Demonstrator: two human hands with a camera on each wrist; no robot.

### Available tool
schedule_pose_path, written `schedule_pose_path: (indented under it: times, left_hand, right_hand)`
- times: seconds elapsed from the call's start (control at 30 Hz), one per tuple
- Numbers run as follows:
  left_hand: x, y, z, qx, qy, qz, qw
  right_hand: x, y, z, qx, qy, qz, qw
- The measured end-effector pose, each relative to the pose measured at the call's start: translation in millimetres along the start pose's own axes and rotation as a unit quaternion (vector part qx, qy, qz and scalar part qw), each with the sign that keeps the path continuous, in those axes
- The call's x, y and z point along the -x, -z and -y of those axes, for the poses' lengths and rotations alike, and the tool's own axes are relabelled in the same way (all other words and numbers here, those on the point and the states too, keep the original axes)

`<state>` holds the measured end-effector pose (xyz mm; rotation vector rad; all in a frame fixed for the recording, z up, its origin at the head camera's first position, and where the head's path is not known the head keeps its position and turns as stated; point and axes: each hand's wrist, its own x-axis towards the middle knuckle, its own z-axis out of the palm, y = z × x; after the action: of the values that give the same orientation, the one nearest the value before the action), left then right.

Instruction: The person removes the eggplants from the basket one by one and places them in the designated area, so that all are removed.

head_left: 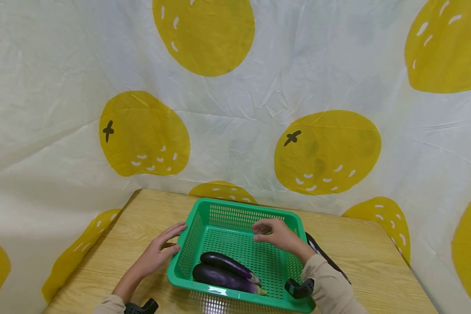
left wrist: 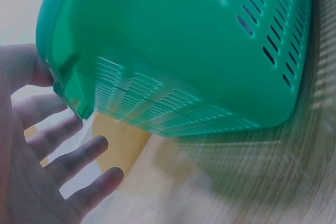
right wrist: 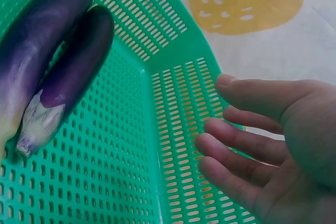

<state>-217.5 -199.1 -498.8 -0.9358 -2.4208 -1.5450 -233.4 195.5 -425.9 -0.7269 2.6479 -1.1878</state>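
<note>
Two dark purple eggplants lie side by side in a green plastic basket (head_left: 235,203), near its front wall. The thicker eggplant (head_left: 223,278) is closest to the front, and the slimmer eggplant (head_left: 227,263) lies just behind it. My left hand (head_left: 158,250) touches the basket's left rim, its fingers spread; the left wrist view shows them along the rim's outer side. Over the right part of the basket, my right hand (head_left: 276,235) hovers with nothing in it, fingers loosely bent. In the right wrist view the right hand (right wrist: 262,145) is apart from both eggplants (right wrist: 79,56).
Another dark, glossy long object, looking like an eggplant (head_left: 325,253), lies on the wooden table (head_left: 369,248) right of the basket, partly behind my right arm. A white cloth with yellow fruit prints (head_left: 231,144) hangs behind and beside the table.
</note>
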Motion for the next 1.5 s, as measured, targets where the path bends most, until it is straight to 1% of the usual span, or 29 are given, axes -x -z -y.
schedule_pose_path:
  times: [0.23, 0.3, 0.53, 0.73, 0.87, 1.07, 1.3, 1.5]
  left_hand:
    - [-0.4, 0.1, -0.4, -0.001, 0.002, 0.002, 1.0000]
    - [-0.4, 0.1, -0.6, -0.001, 0.003, 0.001, 1.0000]
    - [0.4, 0.1, -1.2, 0.000, 0.003, 0.001, 1.0000]
    - [-0.2, 0.0, -1.0, -0.002, 0.001, 0.000, 1.0000]
    - [-0.3, 0.0, -1.1, -0.001, 0.004, 0.000, 1.0000]
    - [-0.2, 0.4, -1.5, -0.003, 0.006, 0.000, 1.0000]
    - [-0.7, 0.7, -2.4, -0.007, 0.011, 0.001, 0.9999]
    - [-0.8, 0.9, -2.8, -0.008, 0.015, 0.003, 0.9999]
  right_hand:
    - [-3.6, -1.8, -0.9, -0.006, 0.002, 0.035, 0.9994]
    - [-4.3, -3.4, -1.2, -0.003, -0.001, 0.039, 0.9992]
    - [-7.9, -8.9, 2.8, 0.002, 0.012, 0.060, 0.9982]
    - [-10.8, -12.7, 3.8, -0.002, 0.008, 0.078, 0.9969]
    - [-12.6, -15.4, 3.0, -0.011, 0.010, 0.098, 0.9951]
    - [-14.4, -18.4, 3.4, -0.028, 0.001, 0.133, 0.9907]
    - [-16.6, -21.6, 6.7, -0.024, 0.011, 0.149, 0.9885]
    - [-20.1, -26.8, 6.8, -0.025, -0.010, 0.168, 0.9854]
